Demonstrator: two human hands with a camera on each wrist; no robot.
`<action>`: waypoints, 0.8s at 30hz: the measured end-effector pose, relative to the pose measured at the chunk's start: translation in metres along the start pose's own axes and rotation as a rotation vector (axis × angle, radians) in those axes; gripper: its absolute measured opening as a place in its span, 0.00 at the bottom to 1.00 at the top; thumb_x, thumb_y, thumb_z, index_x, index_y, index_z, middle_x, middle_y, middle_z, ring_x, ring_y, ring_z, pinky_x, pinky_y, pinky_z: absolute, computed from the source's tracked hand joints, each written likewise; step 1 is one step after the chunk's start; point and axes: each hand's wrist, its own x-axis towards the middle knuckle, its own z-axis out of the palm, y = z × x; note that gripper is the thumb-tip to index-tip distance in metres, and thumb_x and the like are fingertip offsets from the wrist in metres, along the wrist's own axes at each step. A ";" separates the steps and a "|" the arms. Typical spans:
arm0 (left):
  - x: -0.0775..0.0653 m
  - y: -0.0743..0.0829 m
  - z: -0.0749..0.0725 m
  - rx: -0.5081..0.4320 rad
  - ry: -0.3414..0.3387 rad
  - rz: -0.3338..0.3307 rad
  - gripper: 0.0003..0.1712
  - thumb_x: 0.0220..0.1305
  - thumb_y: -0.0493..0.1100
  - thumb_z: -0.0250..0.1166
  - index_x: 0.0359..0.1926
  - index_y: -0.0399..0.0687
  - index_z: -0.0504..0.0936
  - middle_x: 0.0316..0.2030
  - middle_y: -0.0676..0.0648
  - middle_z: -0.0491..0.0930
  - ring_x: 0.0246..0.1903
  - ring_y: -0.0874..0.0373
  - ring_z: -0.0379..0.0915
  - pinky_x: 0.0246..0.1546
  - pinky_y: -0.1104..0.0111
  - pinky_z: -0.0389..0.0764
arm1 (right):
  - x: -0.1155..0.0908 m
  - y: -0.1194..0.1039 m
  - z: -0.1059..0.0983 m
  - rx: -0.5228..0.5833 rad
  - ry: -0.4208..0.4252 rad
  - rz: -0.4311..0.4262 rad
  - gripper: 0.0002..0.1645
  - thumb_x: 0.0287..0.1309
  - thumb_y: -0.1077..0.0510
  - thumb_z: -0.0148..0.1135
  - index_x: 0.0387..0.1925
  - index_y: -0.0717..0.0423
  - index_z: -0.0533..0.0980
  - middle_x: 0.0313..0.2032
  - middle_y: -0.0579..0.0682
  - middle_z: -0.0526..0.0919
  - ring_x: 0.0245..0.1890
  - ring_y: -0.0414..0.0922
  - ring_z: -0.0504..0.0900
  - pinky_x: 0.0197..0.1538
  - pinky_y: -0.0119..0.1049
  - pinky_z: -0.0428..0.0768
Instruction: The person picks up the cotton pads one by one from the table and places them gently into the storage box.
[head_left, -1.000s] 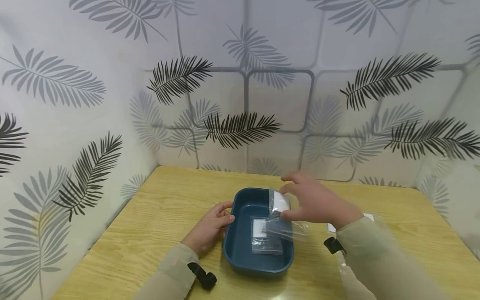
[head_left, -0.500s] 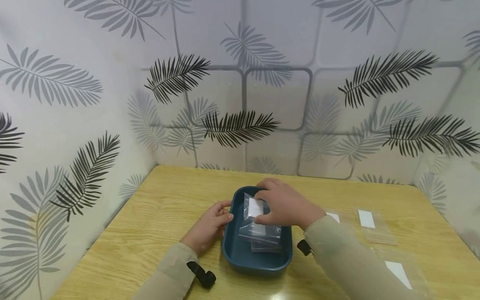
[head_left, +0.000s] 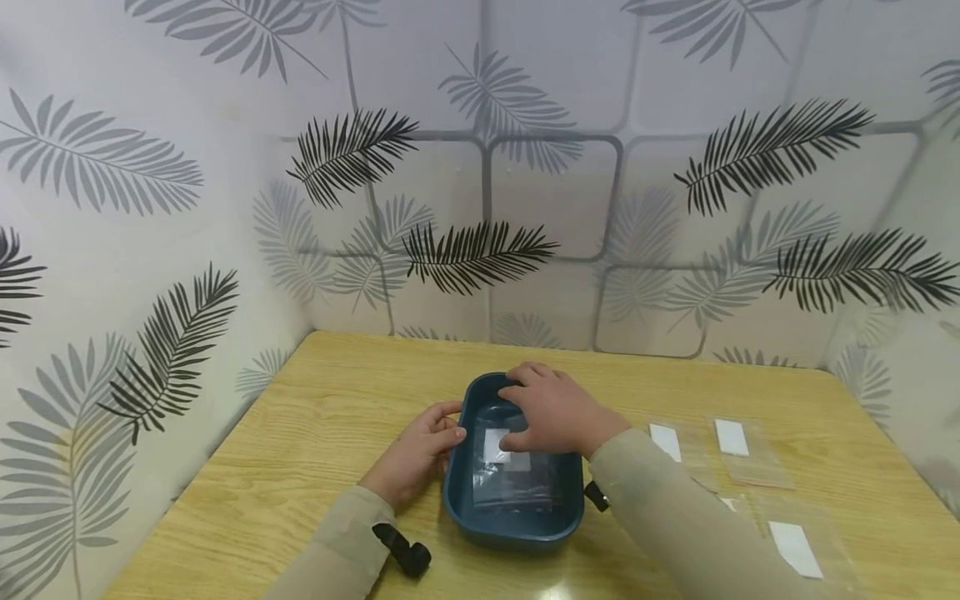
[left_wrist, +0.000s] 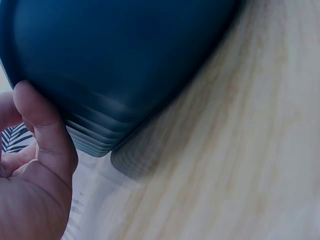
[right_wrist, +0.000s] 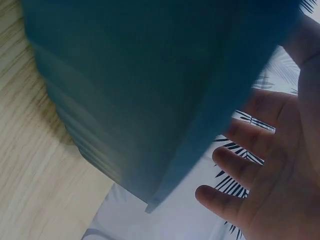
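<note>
Left grip [head_left: 412, 454] is clamped on the blue container [head_left: 517, 542], apparently to steady it. Right grip [head_left: 558, 408], fingers apart, holds nothing above it; clear bags [head_left: 495, 487] lie flat below, seemingly for compactness. Other bags [head_left: 732, 437] lie rightward on the table [head_left: 360, 375].

Blue tub [head_left: 516, 540], rounded rectangle, open-topped, is set upright on the tabletop [head_left: 360, 375]. At least two clear plastic bags [head_left: 517, 490] with white inserts [head_left: 492, 446] are stacked overlapping, flat on its floor. More matching bags [head_left: 757, 467] are spread flat to its right, one mostly hidden.
</note>
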 end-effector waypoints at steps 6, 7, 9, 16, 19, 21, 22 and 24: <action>0.001 0.000 0.002 0.011 0.014 0.004 0.31 0.74 0.35 0.56 0.74 0.39 0.60 0.40 0.43 0.73 0.28 0.57 0.71 0.26 0.69 0.75 | -0.002 0.004 0.002 0.015 -0.004 0.020 0.43 0.55 0.31 0.68 0.66 0.49 0.76 0.71 0.52 0.66 0.73 0.55 0.60 0.68 0.60 0.64; 0.001 0.000 0.002 0.011 0.014 0.006 0.31 0.74 0.35 0.56 0.74 0.39 0.60 0.40 0.43 0.73 0.28 0.58 0.71 0.26 0.69 0.75 | -0.004 0.005 0.001 0.021 -0.002 0.020 0.42 0.55 0.32 0.68 0.66 0.49 0.76 0.71 0.53 0.66 0.73 0.56 0.60 0.67 0.60 0.64; 0.001 0.000 0.002 0.011 0.013 0.008 0.31 0.74 0.35 0.56 0.74 0.39 0.60 0.40 0.44 0.73 0.28 0.57 0.71 0.26 0.69 0.74 | -0.006 0.008 0.001 0.026 0.007 0.020 0.42 0.55 0.32 0.68 0.65 0.50 0.76 0.71 0.54 0.67 0.72 0.57 0.61 0.67 0.60 0.65; 0.002 -0.001 0.001 0.006 0.016 0.013 0.30 0.74 0.35 0.56 0.74 0.40 0.61 0.41 0.42 0.73 0.28 0.57 0.71 0.26 0.68 0.75 | -0.018 0.026 0.001 0.037 0.033 0.029 0.41 0.56 0.33 0.68 0.65 0.50 0.76 0.70 0.56 0.67 0.71 0.59 0.62 0.67 0.61 0.65; 0.002 -0.002 0.000 0.005 0.019 0.012 0.30 0.74 0.35 0.57 0.74 0.41 0.62 0.41 0.41 0.73 0.28 0.57 0.71 0.26 0.68 0.75 | -0.023 0.037 0.003 0.037 0.049 0.022 0.41 0.56 0.33 0.68 0.64 0.52 0.77 0.69 0.58 0.68 0.70 0.61 0.63 0.66 0.62 0.66; 0.002 -0.002 0.000 0.005 0.018 0.011 0.30 0.74 0.35 0.56 0.74 0.40 0.61 0.41 0.42 0.73 0.28 0.57 0.71 0.26 0.69 0.75 | -0.027 0.044 0.005 0.040 0.051 0.026 0.40 0.57 0.33 0.68 0.64 0.52 0.77 0.69 0.59 0.68 0.70 0.61 0.63 0.66 0.63 0.65; 0.002 -0.001 0.000 0.006 0.018 0.011 0.30 0.74 0.35 0.56 0.74 0.40 0.61 0.41 0.42 0.73 0.28 0.57 0.71 0.25 0.69 0.75 | -0.029 0.047 0.005 0.044 0.055 0.028 0.40 0.57 0.34 0.68 0.64 0.52 0.77 0.69 0.60 0.68 0.70 0.61 0.63 0.66 0.63 0.65; 0.002 -0.001 0.000 0.005 0.018 0.010 0.30 0.74 0.34 0.56 0.74 0.40 0.61 0.40 0.43 0.73 0.28 0.58 0.71 0.26 0.69 0.74 | -0.034 0.053 0.005 0.056 0.060 0.040 0.40 0.57 0.34 0.68 0.64 0.52 0.77 0.68 0.60 0.69 0.69 0.62 0.64 0.66 0.63 0.65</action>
